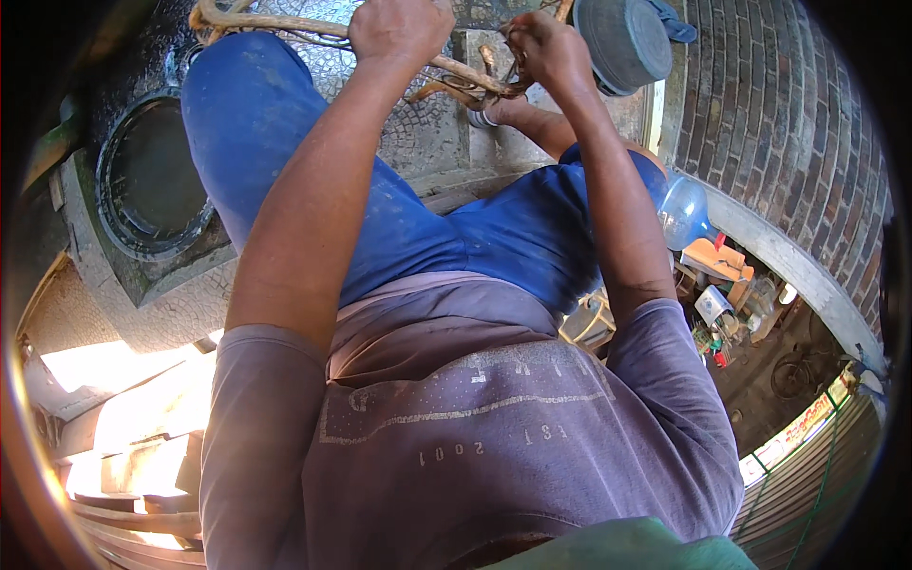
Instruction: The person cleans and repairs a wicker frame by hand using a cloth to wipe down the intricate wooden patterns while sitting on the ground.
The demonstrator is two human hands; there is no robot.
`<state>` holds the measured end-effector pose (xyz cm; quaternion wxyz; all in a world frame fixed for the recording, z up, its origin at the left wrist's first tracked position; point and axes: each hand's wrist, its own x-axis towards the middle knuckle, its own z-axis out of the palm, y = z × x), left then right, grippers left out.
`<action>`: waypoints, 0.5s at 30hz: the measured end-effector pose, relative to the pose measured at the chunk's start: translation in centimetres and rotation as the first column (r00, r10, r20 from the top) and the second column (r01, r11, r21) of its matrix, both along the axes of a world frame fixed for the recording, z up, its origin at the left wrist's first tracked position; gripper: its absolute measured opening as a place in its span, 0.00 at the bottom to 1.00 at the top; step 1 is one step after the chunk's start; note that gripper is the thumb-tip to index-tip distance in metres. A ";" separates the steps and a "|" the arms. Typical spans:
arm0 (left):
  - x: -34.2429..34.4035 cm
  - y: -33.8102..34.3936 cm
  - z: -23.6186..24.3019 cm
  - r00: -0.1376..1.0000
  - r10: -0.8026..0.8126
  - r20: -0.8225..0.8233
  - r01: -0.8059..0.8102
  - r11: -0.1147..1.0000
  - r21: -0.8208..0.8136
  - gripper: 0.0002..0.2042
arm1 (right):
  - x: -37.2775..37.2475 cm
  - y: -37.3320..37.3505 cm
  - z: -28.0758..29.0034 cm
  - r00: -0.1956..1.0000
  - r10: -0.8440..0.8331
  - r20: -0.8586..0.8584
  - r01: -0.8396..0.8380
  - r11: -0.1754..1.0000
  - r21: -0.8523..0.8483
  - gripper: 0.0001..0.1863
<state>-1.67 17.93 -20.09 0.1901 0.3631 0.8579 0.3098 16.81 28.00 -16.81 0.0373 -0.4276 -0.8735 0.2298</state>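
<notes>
My left hand [401, 30] is wrapped around a crooked, peeled wooden branch [285, 23] near the top of the view. The branch runs from above my left knee across to the right and bends at its left end. My right hand [554, 55] has its fingers closed close to the branch's right end, where thin dark strands hang. What the fingers pinch is too small to make out. Another piece of rough wood [445, 92] lies just below the branch, close to my bare foot.
A dark grey tub [635, 47] stands by the brick wall [760, 123] at the upper right. At the left is a round basin [106, 180] with dark contents. A clear blue water jug [684, 211] and assorted clutter [727, 304] lie to the right. Patterned paving [418, 142] covers the floor.
</notes>
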 end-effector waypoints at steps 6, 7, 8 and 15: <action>-0.1 0.0 0.0 1.000 0.020 0.013 -0.020 1.000 -0.019 0.24 | 0.9 0.3 2.3 0.989 -0.094 -0.118 0.080 0.990 -0.115 0.12; 0.1 0.1 0.1 1.000 0.018 0.012 -0.018 1.000 -0.006 0.24 | 1.0 -0.5 3.3 0.993 -0.061 -0.101 0.030 0.959 -0.283 0.14; 0.1 0.1 0.0 1.000 0.018 0.007 -0.018 1.000 0.001 0.24 | 1.0 -1.3 3.4 0.999 -0.013 -0.044 -0.004 0.938 -0.348 0.14; 0.1 0.3 0.4 0.999 0.006 0.032 -0.005 1.000 -0.030 0.23 | 0.3 -4.6 0.9 0.988 0.143 0.049 -0.146 0.988 0.057 0.10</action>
